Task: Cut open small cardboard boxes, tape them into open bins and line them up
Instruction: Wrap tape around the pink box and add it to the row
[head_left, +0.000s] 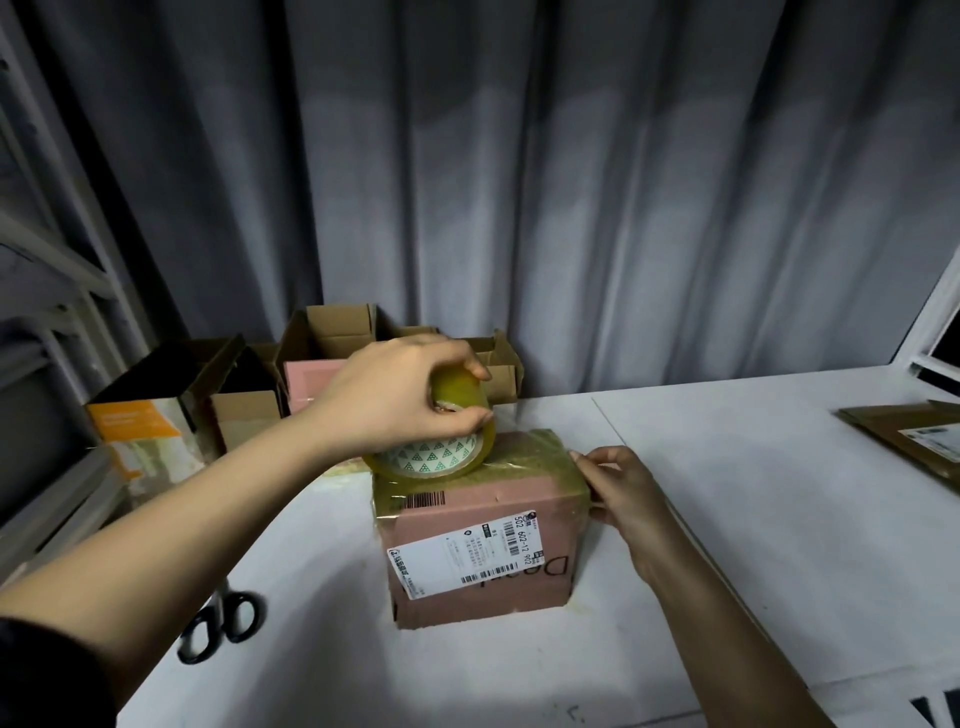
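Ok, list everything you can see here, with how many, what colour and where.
box: one, pink, centre of the table, taped over the top.
tape roll: one, yellowish, on the box's top.
open boxes: about five, brown, pink, orange and white, rowed at the back left.
scissors: one, black handles, table's left edge.
flat cardboard: one, brown, far right.
table: one, white.
curtain: grey, behind.
left hand: grips the tape roll.
right hand: touches the box's right end.

We see a yellowish tape roll (436, 431) with green triangles on its white core, a pink box (483, 545), black-handled scissors (223, 623) lower left, and grey curtains (519, 182).
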